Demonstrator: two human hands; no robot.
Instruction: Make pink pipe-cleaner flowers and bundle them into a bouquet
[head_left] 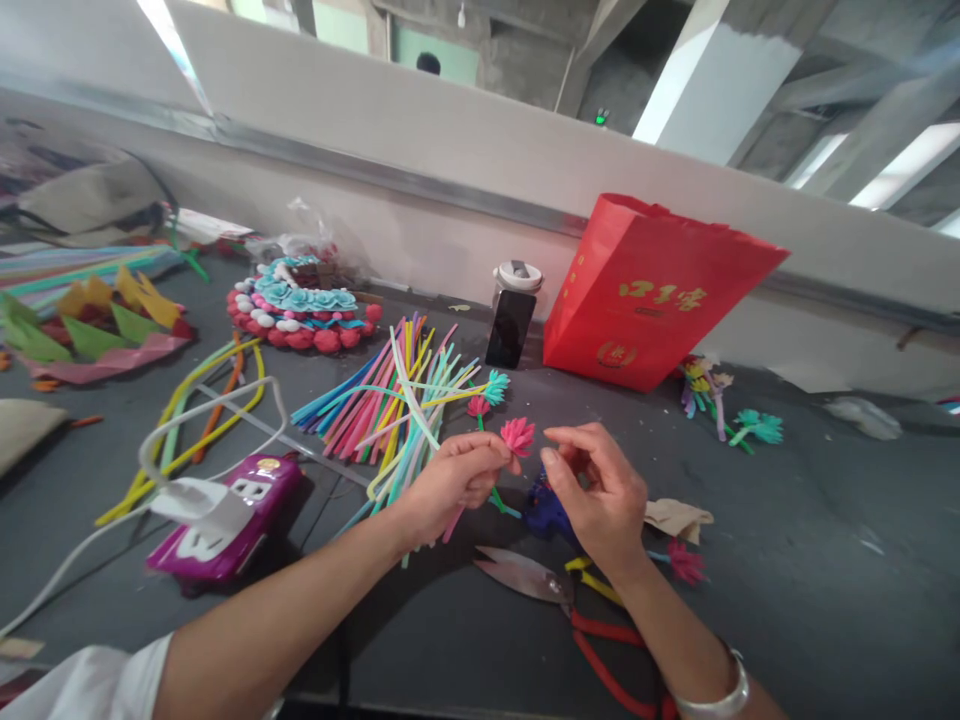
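My left hand (465, 472) pinches a pink straw flower (517, 437) just below its fringed head, and part of a pink stem shows under the fist. Just right of the flower is my right hand (600, 485), its thumb and forefinger slightly apart with nothing visible between them. Beneath the right hand lies a dark blue object (546, 512), mostly covered. Red-handled scissors (525, 577) rest on the table with blades spread, partly under my right forearm. Behind my left hand lies a loose bundle of coloured straws (390, 400), with a turquoise straw flower (496, 387) at its right.
A red paper bag (652, 300) and a phone (511, 328) leaning on a white cup (521, 274) stand at the back. A purple power strip (232, 515) with a white charger is at left. More straw flowers (757, 426) lie at right.
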